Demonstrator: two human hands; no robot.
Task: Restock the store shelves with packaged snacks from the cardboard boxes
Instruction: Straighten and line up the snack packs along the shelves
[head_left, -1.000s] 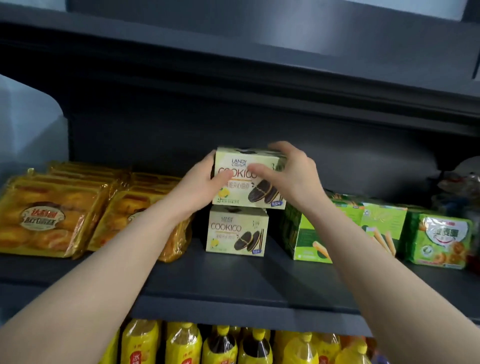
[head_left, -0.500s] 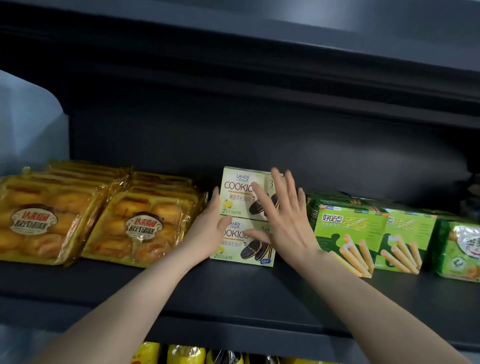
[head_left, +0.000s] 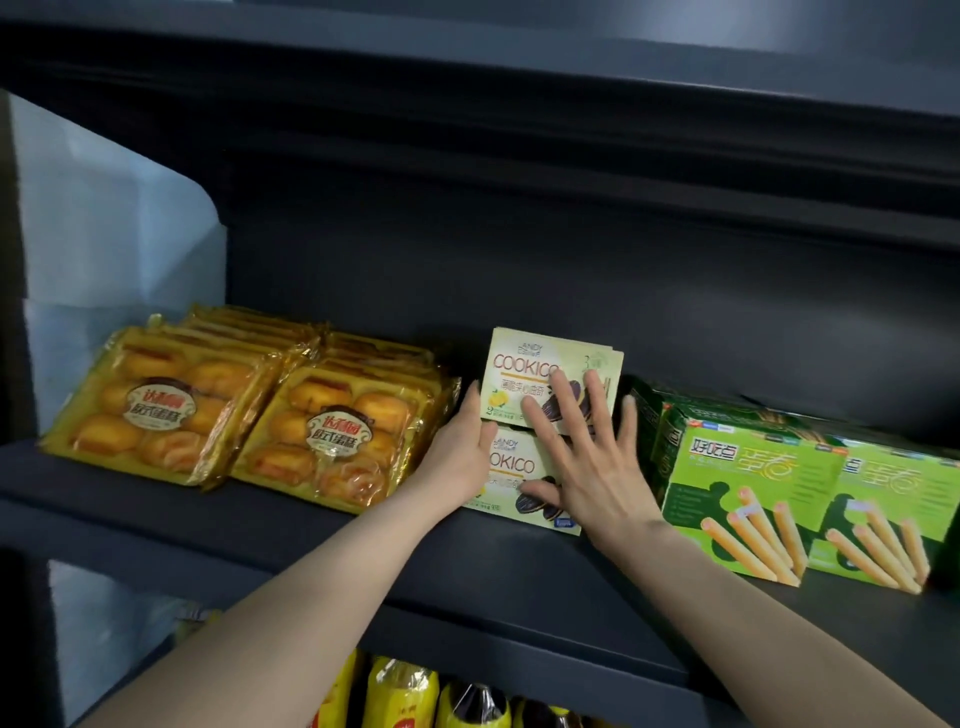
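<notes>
Two pale cream Cookico cookie boxes are stacked on the dark shelf (head_left: 291, 525), the upper box (head_left: 524, 371) on the lower box (head_left: 514, 467). My left hand (head_left: 460, 452) lies flat against the stack's left side, fingers pointing up. My right hand (head_left: 587, 457) presses flat on the fronts of both boxes, fingers spread, thumb on the lower box. Neither hand grips a box. No cardboard supply box is in view.
Yellow cake packs (head_left: 156, 410) (head_left: 337, 436) lie stacked left of the cookie boxes. Green wafer-stick boxes (head_left: 743, 493) (head_left: 893, 499) stand just right of them. Yellow bottles (head_left: 400, 696) fill the shelf below. Another dark shelf (head_left: 519, 67) hangs overhead.
One second ago both hands held the upper box as it came down on the lower one. They have let go and now press flat against the stack, which sits further back on the shelf.
</notes>
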